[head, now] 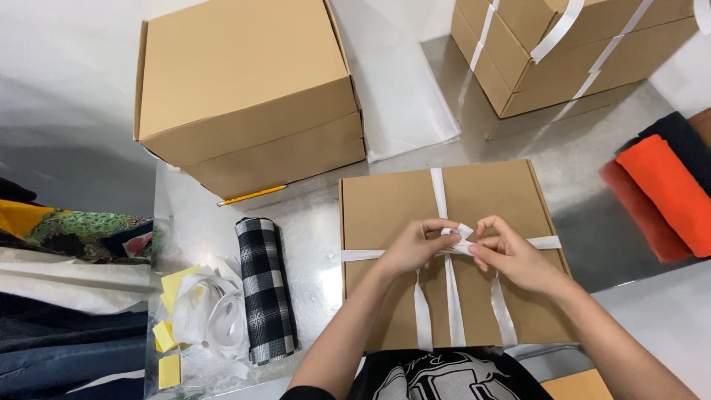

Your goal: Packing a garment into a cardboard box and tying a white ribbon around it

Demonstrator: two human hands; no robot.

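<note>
A flat brown cardboard box (385, 215) lies on the metal table in front of me, crossed by a white ribbon (438, 189). Over the middle of its lid, my left hand (415, 248) and my right hand (511, 255) pinch the ribbon where the bands cross, holding small loops of it between the fingertips. Two loose ribbon tails (423, 318) hang down over the near half of the lid.
A large brown box (244, 89) stands at the back left, a pencil (250, 195) beside it. A ribbon-tied box (578, 44) sits at back right. A black-and-white checked fabric roll (265, 296), coiled ribbon and yellow notes lie left. Orange fabric (666, 192) lies right.
</note>
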